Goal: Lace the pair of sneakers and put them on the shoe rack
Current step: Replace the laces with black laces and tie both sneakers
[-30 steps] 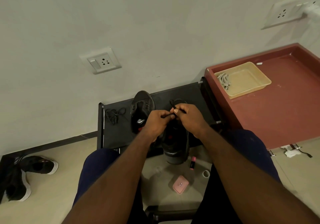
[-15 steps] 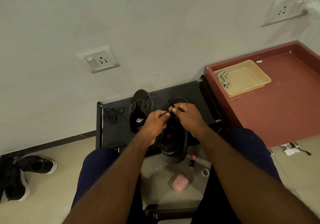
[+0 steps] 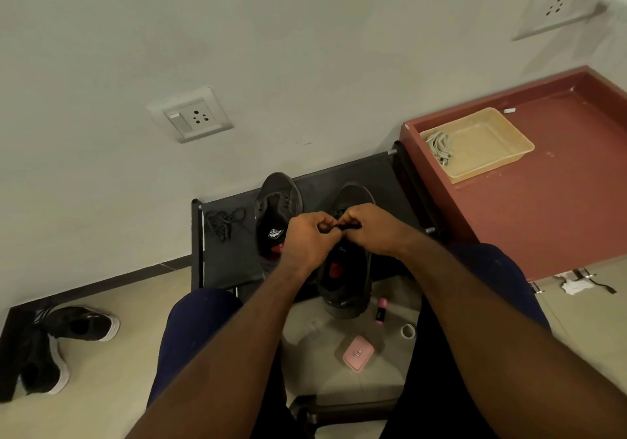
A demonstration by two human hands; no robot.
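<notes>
Two dark grey sneakers lie on the black shoe rack (image 3: 373, 175) against the wall. The left sneaker (image 3: 276, 207) lies unlaced with its tongue showing. The right sneaker (image 3: 346, 279) hangs its heel over the rack's front edge. My left hand (image 3: 310, 240) and my right hand (image 3: 368, 230) meet above the right sneaker's eyelets, both pinching its black lace (image 3: 346, 225) between curled fingers. A loose black lace (image 3: 222, 221) lies bundled on the rack, left of the left sneaker.
A maroon table (image 3: 543, 207) stands right of the rack, carrying a beige tray (image 3: 485, 143) with grey cords. On the floor lie a pink case (image 3: 358, 353), a pink tube (image 3: 381, 310), a small white ring (image 3: 407, 331) and, at far left, another black pair of shoes (image 3: 57, 343).
My hands have drawn closer together over the right sneaker. The lace end that stuck up between them is now held low between the fingers.
</notes>
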